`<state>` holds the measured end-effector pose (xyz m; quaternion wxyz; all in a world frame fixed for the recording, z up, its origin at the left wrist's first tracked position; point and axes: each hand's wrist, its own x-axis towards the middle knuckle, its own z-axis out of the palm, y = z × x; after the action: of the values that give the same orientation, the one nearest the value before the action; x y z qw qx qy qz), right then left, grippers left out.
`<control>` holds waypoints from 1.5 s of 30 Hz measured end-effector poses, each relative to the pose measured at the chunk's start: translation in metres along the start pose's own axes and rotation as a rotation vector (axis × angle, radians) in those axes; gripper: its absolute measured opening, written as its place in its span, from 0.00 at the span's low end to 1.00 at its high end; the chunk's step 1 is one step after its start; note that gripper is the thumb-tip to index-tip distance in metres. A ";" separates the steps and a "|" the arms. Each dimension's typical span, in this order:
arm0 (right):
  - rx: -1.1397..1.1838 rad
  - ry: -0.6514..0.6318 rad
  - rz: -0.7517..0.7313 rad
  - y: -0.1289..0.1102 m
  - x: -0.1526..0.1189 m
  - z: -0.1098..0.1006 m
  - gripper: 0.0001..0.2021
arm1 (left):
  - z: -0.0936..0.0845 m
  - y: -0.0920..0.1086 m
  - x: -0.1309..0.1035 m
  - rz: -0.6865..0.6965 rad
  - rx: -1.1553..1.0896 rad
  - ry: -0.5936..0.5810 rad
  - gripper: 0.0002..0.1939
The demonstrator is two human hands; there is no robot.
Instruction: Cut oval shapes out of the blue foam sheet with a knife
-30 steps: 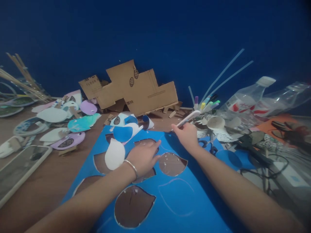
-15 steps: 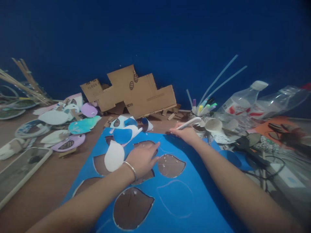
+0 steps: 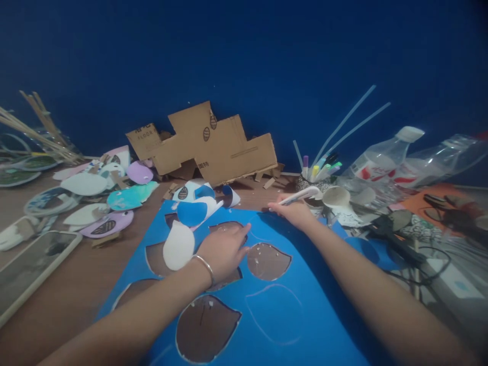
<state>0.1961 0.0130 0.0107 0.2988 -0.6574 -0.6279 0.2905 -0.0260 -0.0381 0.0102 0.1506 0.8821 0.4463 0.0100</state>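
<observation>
A large blue sheet [image 3: 320,325] lies in front of me, with several drop-shaped holes and some faint pale outlines on it. My left hand [image 3: 223,249] rests flat on its middle, fingers stretched out between the holes. A white drop-shaped piece [image 3: 178,246] lies beside that wrist. At the sheet's far edge, my right hand [image 3: 292,211] is closed around a slim white pen-shaped tool [image 3: 301,195]. The tool's working tip is hidden by the fingers. One hole [image 3: 269,261] with small white crumbs sits just right of my left fingers.
Cut brown cardboard [image 3: 217,145] leans at the back wall. Painted bird-like pieces [image 3: 109,223] and a pale-rimmed tray [image 3: 41,269] occupy the left. At right stand a marker holder [image 3: 310,184], a plastic bottle [image 3: 381,157] and a black glue-gun-like tool [image 3: 400,244] with a cable.
My right hand has shifted slightly to the right with the white tool, which is tilted a little differently. My left hand stays in place.
</observation>
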 end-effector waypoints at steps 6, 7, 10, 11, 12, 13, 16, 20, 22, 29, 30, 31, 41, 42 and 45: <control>-0.026 0.020 -0.004 -0.001 -0.003 -0.001 0.14 | -0.001 0.000 0.002 -0.001 0.011 -0.006 0.27; -0.029 0.024 -0.005 -0.001 -0.003 -0.001 0.14 | -0.001 0.000 0.002 -0.003 0.014 -0.007 0.27; -0.041 0.033 -0.007 -0.001 -0.004 -0.001 0.14 | -0.002 0.000 0.002 -0.008 0.013 -0.011 0.27; -0.046 0.035 -0.006 0.000 -0.004 -0.001 0.14 | -0.002 0.000 0.002 -0.007 0.010 -0.011 0.27; -0.050 0.035 -0.004 0.000 -0.005 -0.001 0.14 | -0.002 0.001 0.001 -0.007 0.007 -0.010 0.27; -0.055 0.034 -0.001 0.000 -0.005 -0.002 0.14 | -0.002 0.000 0.001 -0.006 0.004 -0.009 0.27; -0.065 0.032 0.004 0.000 -0.005 -0.004 0.14 | -0.002 0.000 0.000 -0.014 -0.001 -0.012 0.27; -0.069 0.039 0.012 0.001 -0.006 -0.006 0.15 | -0.002 0.000 0.001 -0.010 0.003 -0.009 0.27; -0.068 0.046 0.023 0.001 -0.008 -0.005 0.15 | -0.002 0.000 0.001 -0.010 0.008 -0.007 0.27; -0.064 0.101 0.055 0.004 -0.017 0.001 0.16 | -0.001 0.000 0.003 -0.006 0.039 -0.007 0.26; -0.063 0.107 0.057 0.005 -0.017 0.001 0.16 | -0.001 0.000 0.003 -0.009 0.042 -0.007 0.26; -0.063 0.111 0.059 0.005 -0.018 0.001 0.16 | -0.001 0.000 0.003 -0.011 0.043 -0.006 0.26; -0.089 0.052 -0.005 0.001 -0.018 -0.008 0.16 | -0.002 0.000 0.002 0.000 0.039 0.008 0.26; -0.090 0.041 -0.009 0.001 -0.018 -0.009 0.16 | -0.002 0.000 0.002 0.001 0.037 0.009 0.26; -0.084 0.010 -0.025 0.000 -0.017 -0.010 0.15 | -0.001 0.000 0.002 0.002 0.032 0.013 0.26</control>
<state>0.2034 -0.0048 0.0173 0.2777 -0.6628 -0.6463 0.2566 -0.0249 -0.0366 0.0105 0.1335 0.8846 0.4467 0.0085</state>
